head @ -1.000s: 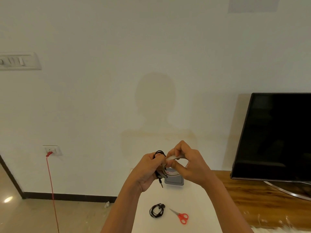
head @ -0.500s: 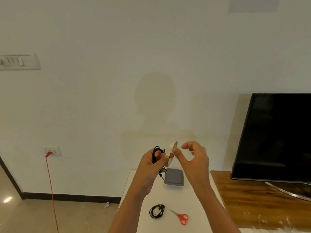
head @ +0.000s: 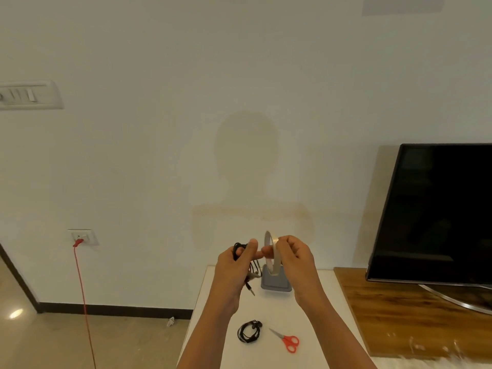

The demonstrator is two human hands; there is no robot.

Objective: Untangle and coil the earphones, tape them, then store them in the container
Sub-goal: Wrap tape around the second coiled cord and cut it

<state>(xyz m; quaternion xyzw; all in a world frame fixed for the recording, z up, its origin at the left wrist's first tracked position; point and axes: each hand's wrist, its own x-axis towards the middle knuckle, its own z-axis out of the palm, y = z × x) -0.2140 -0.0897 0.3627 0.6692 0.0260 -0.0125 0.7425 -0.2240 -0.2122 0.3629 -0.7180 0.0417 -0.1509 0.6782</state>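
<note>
Plain white wall (head: 165, 145) ahead, carrying a switch panel (head: 28, 95) high to the left of the hands and a socket (head: 83, 237) lower left with a red cord (head: 84, 304) hanging to the floor. Beige glossy floor (head: 80, 342) below left, edged by a dark skirting board (head: 114, 310), with a light reflection near the left edge. White table (head: 269, 352) beneath the hands; wooden cabinet top (head: 399, 312) to the right, supporting a dark television (head: 436, 211).

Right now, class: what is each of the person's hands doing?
Left hand: closed around a coiled bundle of black earphones.
Right hand: closed on a roll of clear tape.
</note>
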